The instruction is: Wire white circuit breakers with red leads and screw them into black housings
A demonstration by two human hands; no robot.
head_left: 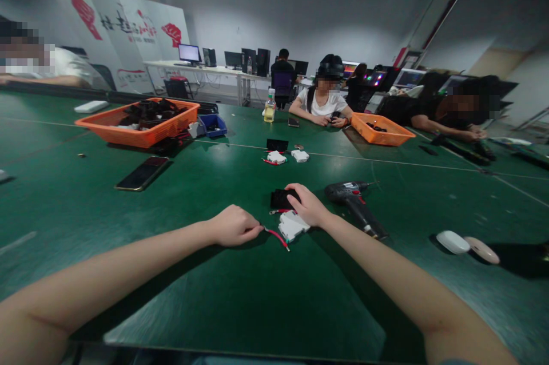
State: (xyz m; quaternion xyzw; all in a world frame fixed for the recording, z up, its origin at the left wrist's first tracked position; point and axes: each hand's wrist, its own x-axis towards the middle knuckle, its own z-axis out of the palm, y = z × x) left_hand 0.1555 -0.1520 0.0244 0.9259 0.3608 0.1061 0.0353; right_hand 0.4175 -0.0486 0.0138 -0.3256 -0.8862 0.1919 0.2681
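Note:
My left hand [235, 226] is closed in a pinch on one end of a short red wire [278, 235], whose other end, with a metal tip, points toward me. My right hand [309, 206] curls its fingers and thumb round the right end of a black plastic part [280, 199] on the table. Just in front of that part lies a second red wire [279, 212] with a metal lug. White plastic pieces [293, 225] lie close together beside my right hand, partly hidden by it.
A cordless drill [357, 205] lies right of my hands. Farther off are more white pieces [277, 157], a phone [143, 173], an orange basket [141, 130] of black parts, a blue bin [213, 125] and a second orange basket [381, 131]. People sit around the green table [240, 302].

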